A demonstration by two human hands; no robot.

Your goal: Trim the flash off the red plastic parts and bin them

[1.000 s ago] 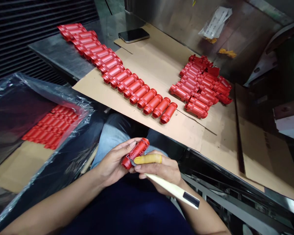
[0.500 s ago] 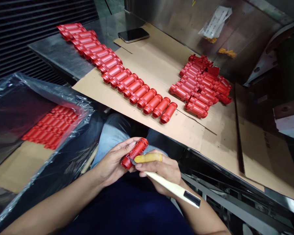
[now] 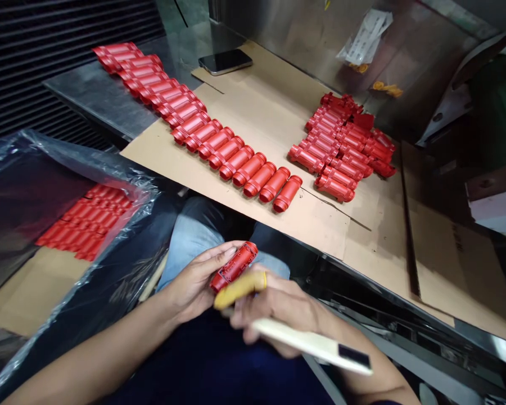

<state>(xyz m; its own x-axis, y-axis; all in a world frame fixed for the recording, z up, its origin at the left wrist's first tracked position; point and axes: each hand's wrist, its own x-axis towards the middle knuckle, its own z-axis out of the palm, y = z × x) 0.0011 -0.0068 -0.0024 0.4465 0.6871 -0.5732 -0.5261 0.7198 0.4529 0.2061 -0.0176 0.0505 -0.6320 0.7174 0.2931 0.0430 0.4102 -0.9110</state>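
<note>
My left hand holds a red ribbed plastic part over my lap, fingers wrapped round it. My right hand grips a cream-handled knife with a black end; its forefinger wears a yellow finger cot that lies just below the part. The blade itself is hidden behind the fingers. On the cardboard sheet ahead lies a long diagonal row of the same red parts, and a looser pile of them sits to the right.
A box lined with clear plastic at my left holds more red parts. A phone lies at the far edge of the cardboard. A metal wall stands behind, with a small plastic bag against it.
My right hand has slid down and left along the red part, the knife handle swinging lower and to the right. The left hand and part stay nearly still. The view shifted slightly.
</note>
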